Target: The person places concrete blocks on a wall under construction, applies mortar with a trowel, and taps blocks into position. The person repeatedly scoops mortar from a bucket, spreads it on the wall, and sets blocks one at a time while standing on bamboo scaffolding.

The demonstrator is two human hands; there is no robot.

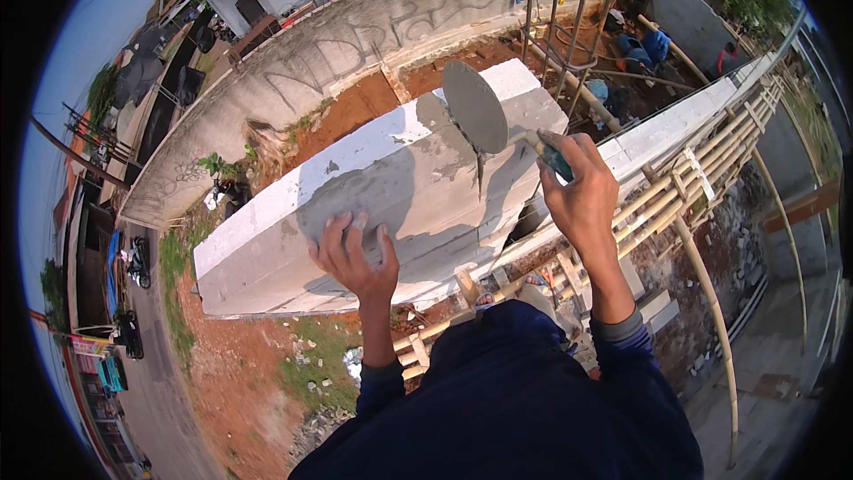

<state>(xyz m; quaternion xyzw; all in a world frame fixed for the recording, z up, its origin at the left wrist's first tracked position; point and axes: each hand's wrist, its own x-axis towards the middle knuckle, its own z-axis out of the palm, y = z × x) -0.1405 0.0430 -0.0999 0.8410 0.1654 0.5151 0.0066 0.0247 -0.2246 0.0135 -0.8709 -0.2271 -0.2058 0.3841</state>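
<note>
A wall of pale lightweight blocks [249, 258], white along the top and grey on the near face, runs across the middle below me, marked with wet mortar patches. Against that near face, fingers apart and slightly bent, rests my left hand [355, 258]. My right hand [577, 187], at the wall's right, grips the handle of a trowel [473, 107]. Its rounded grey blade is held tilted over the top edge, coated in mortar, with a dark smear or drip beneath it.
Bamboo scaffolding [684, 182] runs along the right and under me, near my sandalled feet. Beyond are a curved boundary wall [342, 27], upright poles and blue containers [653, 43]. A road [155, 391] with parked motorbikes lies far below left. A small red-clad person [724, 60] is at upper right.
</note>
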